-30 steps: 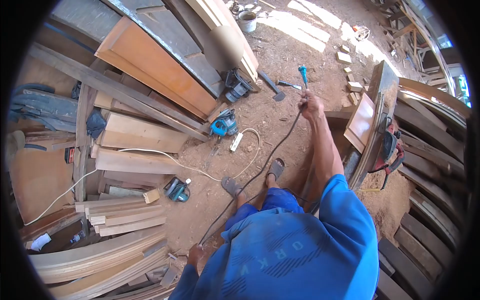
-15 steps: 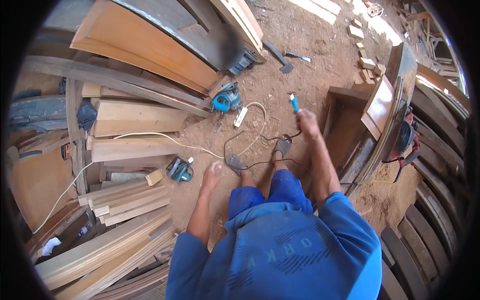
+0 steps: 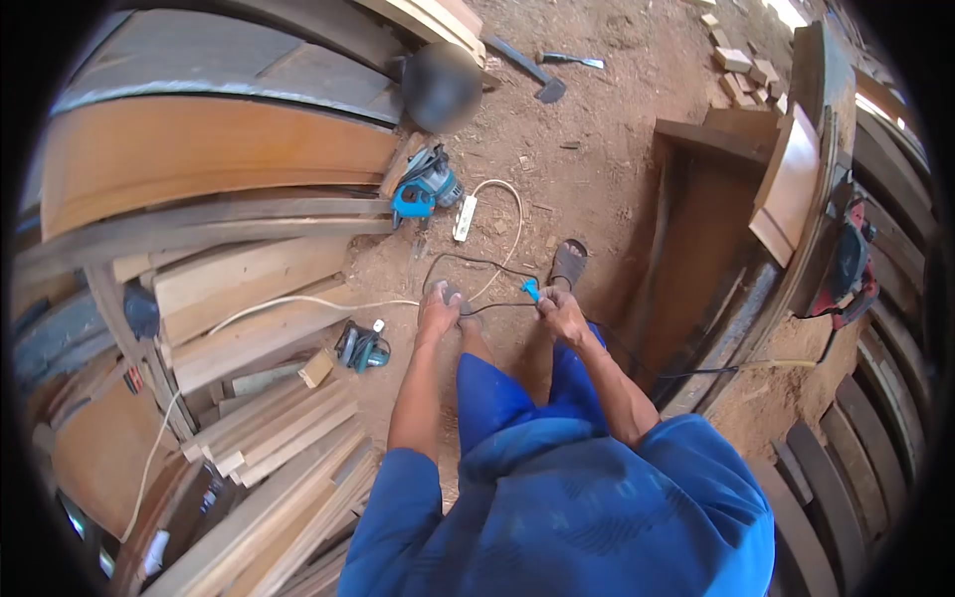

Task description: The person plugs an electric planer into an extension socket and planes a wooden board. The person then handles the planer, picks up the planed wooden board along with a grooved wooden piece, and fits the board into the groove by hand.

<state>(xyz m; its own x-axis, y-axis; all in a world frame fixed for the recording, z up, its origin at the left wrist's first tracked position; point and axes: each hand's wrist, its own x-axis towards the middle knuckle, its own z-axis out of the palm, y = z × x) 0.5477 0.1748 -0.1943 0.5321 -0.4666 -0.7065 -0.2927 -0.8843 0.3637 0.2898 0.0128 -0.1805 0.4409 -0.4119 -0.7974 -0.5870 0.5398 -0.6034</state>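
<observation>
My right hand is closed around a blue plug, in front of my right knee. A thin black cord spans the gap between my two hands and loops over the ground ahead of them. My left hand is closed at the left end of this cord, above my left foot; the cord appears to be pinched in its fingers. Ahead lies a white power strip with a pale cable. Beside the strip sits a blue power tool.
A smaller teal power tool lies left of my left hand, near stacked boards. A wooden frame stands on the right, with a red power tool beyond it. A hammer and a chisel lie on the dirt ahead.
My right hand has come down and left, toward my body, with the blue plug. My left hand has moved slightly to the right and closed at the black cord.
</observation>
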